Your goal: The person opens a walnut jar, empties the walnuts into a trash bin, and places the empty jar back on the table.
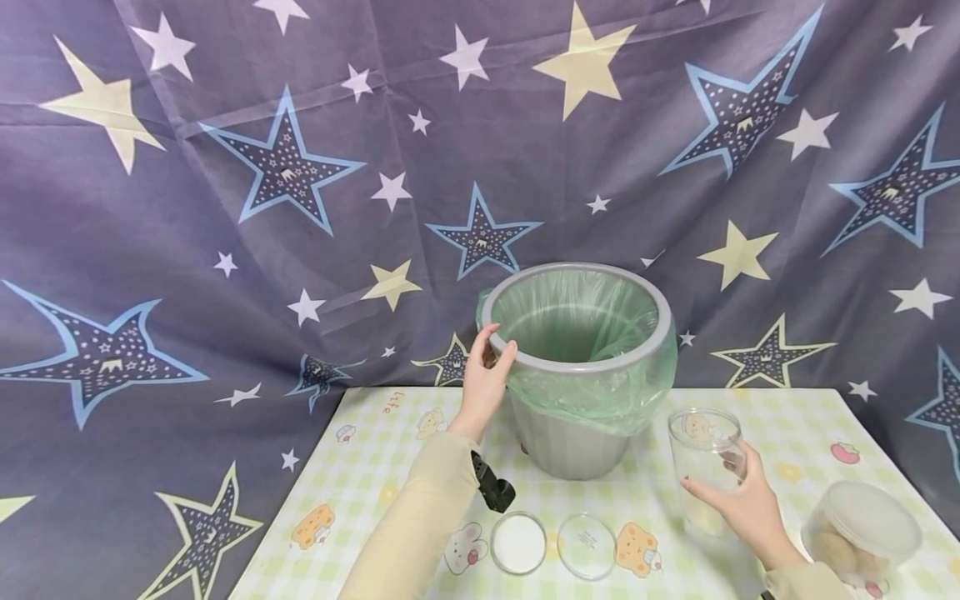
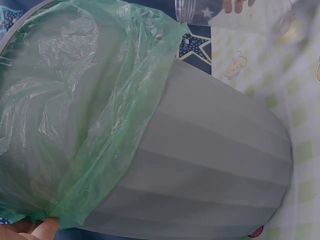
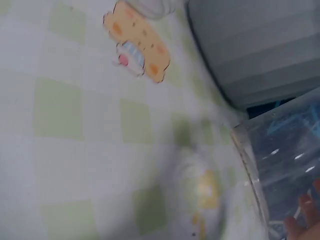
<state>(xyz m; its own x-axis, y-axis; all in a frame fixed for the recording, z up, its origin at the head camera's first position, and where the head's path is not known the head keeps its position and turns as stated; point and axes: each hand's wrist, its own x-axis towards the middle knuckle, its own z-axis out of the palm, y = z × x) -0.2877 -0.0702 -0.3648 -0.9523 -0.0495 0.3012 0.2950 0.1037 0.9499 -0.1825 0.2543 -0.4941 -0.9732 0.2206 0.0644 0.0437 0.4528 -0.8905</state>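
Note:
A grey trash bin, lined with a green plastic bag, stands upright at the back of the table. My left hand grips the left side of its rim over the bag; some fingers are hidden. In the left wrist view, fingertips touch the edge of the bag. To the right of the bin, my right hand holds a clear plastic jar with its fingers round the side. The jar looks see-through, and only part of it shows in the right wrist view.
Two round, flat pieces lie near the front: a white disc and a clear lid. A clear container with a whitish lid stands at the right, with brownish round things inside. A star-patterned cloth hangs behind the table.

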